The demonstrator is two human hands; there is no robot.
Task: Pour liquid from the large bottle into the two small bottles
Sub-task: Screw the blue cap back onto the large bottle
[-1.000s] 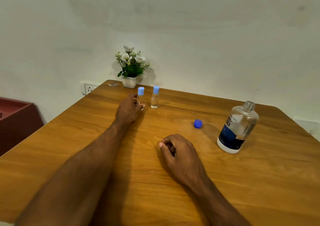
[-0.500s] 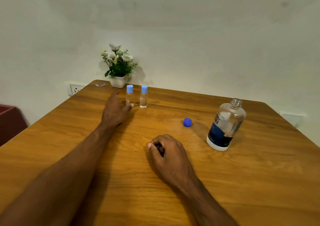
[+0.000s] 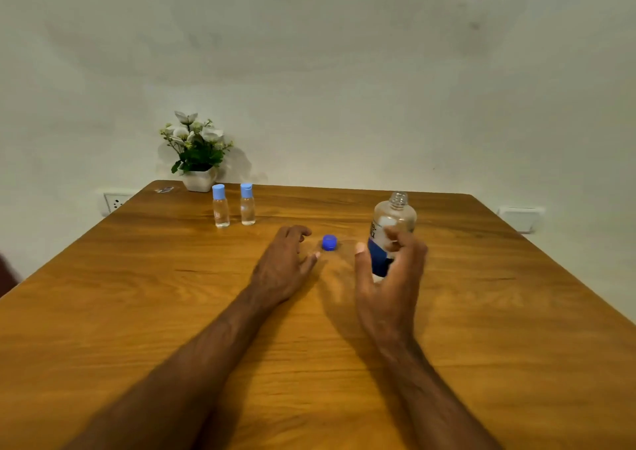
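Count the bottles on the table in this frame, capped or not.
3. Two small bottles, left one and right one, stand capped side by side in front of the flower pot. The large bottle stands uncapped at right, behind the right hand. None appear hidden.

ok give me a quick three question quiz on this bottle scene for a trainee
1. True or false: the large bottle has its cap on.
2. Which hand is spread beside the large bottle? A) left hand B) right hand
3. Fill in: the two small bottles stand in front of the ____.

Key
1. False: its neck is bare, and the blue cap lies on the table.
2. B: fingers spread, no firm grip visible yet.
3. Flower pot.
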